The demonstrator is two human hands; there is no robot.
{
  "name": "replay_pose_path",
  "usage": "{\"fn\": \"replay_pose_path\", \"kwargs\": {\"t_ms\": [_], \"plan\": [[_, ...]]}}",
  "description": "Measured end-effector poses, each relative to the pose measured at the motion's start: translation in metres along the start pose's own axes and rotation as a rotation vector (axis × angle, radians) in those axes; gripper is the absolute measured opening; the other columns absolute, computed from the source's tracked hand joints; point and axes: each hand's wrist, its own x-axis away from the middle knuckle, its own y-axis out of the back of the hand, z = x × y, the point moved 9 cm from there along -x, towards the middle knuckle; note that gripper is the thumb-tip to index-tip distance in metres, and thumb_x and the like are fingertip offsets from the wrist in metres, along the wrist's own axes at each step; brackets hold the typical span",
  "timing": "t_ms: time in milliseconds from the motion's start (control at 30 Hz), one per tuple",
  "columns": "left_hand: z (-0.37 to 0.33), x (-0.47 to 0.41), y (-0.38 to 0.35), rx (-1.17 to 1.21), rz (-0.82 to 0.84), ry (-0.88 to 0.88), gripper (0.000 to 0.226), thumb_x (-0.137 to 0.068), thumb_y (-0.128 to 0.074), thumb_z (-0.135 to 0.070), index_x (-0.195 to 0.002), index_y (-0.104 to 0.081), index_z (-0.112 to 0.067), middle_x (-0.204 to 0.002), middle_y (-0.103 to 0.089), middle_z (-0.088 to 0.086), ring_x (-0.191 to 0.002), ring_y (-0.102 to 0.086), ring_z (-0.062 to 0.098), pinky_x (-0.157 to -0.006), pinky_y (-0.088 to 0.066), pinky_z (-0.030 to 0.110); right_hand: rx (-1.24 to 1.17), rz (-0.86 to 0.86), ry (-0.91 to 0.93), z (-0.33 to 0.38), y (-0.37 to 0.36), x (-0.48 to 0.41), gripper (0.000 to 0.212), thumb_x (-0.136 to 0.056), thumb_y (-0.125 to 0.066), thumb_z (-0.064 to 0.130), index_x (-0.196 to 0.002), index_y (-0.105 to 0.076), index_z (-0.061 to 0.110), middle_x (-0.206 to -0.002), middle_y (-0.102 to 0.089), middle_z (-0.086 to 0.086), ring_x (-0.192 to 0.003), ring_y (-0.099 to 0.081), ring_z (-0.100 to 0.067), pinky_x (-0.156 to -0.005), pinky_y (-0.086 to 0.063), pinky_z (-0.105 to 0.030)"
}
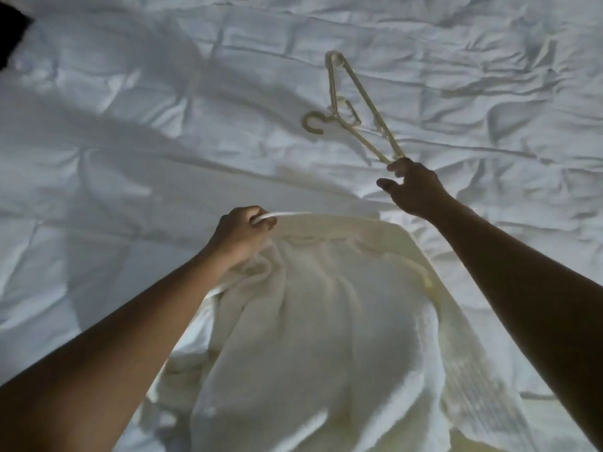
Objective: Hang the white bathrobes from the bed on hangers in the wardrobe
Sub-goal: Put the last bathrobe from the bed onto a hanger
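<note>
A white bathrobe (319, 321) hangs in front of me over the bed, its collar edge stretched across the top. My left hand (241, 233) grips the left end of that collar edge. My right hand (412, 189) pinches one end of a pale plastic hanger (355, 106), which points away over the bed with its hook to the left. The hanger is apart from the robe.
The bed (130, 125) with a rumpled white duvet fills nearly the whole view. A dark shape (9, 31) shows at the top left corner. The wardrobe is out of view.
</note>
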Motion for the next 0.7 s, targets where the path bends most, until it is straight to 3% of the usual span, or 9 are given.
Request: {"fn": "replay_pose_path", "kwargs": {"t_ms": [67, 167, 267, 367, 533, 633, 700], "plan": [[0.012, -0.008, -0.005, 0.004, 0.022, 0.025, 0.027, -0.097, -0.062, -0.042, -0.091, -0.073, -0.018, -0.085, -0.070, 0.001, -0.091, -0.065, 0.026, -0.070, -0.038, 0.030, 0.095, -0.028, -0.021, -0.005, -0.006, -0.022, 0.060, -0.097, -0.066, 0.038, -0.149, -0.045, 0.016, -0.149, -0.044, -0.020, -0.135, -0.046, -0.040, -0.111, -0.039, -0.042], [0.022, -0.013, -0.008, 0.010, 0.050, 0.008, 0.025, -0.098, -0.061, -0.040, -0.090, -0.073, -0.020, -0.087, -0.071, 0.000, -0.089, -0.064, 0.024, -0.070, -0.038, 0.030, 0.167, -0.013, -0.067, -0.018, -0.019, -0.045, 0.063, -0.099, -0.064, 0.033, -0.154, -0.035, 0.023, -0.158, -0.028, -0.020, -0.141, -0.036, -0.045, -0.114, -0.035, -0.050], [0.030, -0.015, -0.010, 0.037, 0.064, -0.004, 0.021, -0.099, -0.061, -0.037, -0.092, -0.073, -0.021, -0.090, -0.072, -0.002, -0.089, -0.064, 0.021, -0.068, -0.043, 0.029, 0.250, 0.019, -0.048, -0.025, -0.038, -0.055, 0.060, -0.097, -0.066, 0.030, -0.151, -0.041, 0.023, -0.148, -0.039, -0.021, -0.134, -0.042, -0.045, -0.110, -0.040, -0.051], [0.033, -0.018, -0.010, 0.043, 0.064, -0.020, 0.012, -0.098, -0.062, -0.036, -0.101, -0.071, -0.028, -0.096, -0.071, -0.007, -0.093, -0.065, 0.018, -0.069, -0.043, 0.028, 0.299, -0.014, -0.030, -0.025, -0.047, -0.051, 0.048, -0.095, -0.068, 0.032, -0.136, -0.051, 0.013, -0.130, -0.045, -0.024, -0.119, -0.047, -0.047, -0.103, -0.045, -0.052], [0.017, -0.017, -0.011, -0.033, 0.059, -0.065, 0.022, -0.095, -0.068, -0.035, -0.116, -0.067, -0.025, -0.104, -0.066, -0.008, -0.096, -0.059, 0.016, -0.080, -0.041, 0.028, 0.314, 0.056, -0.027, -0.011, -0.048, -0.028, 0.034, -0.094, -0.058, 0.043, -0.106, -0.064, 0.012, -0.119, -0.055, -0.022, -0.114, -0.051, -0.043, -0.098, -0.043, -0.043], [0.002, -0.015, -0.012, -0.085, 0.052, -0.068, 0.016, -0.093, -0.068, -0.032, -0.102, -0.071, -0.020, -0.098, -0.070, -0.003, -0.095, -0.063, 0.020, -0.076, -0.043, 0.028, 0.179, 0.024, -0.026, 0.015, -0.021, 0.009, 0.033, -0.080, -0.052, 0.046, -0.073, -0.062, 0.016, -0.098, -0.066, -0.016, -0.094, -0.059, -0.038, -0.077, -0.042, -0.035], [-0.002, -0.013, -0.013, -0.098, 0.063, -0.045, 0.015, -0.092, -0.066, -0.032, -0.090, -0.070, -0.018, -0.087, -0.068, -0.002, -0.089, -0.064, 0.022, -0.068, -0.041, 0.029, 0.143, -0.024, 0.009, 0.031, -0.003, 0.047, 0.027, -0.084, -0.064, 0.039, -0.083, -0.072, 0.013, -0.096, -0.068, -0.015, -0.093, -0.062, -0.037, -0.077, -0.047, -0.036]]}}
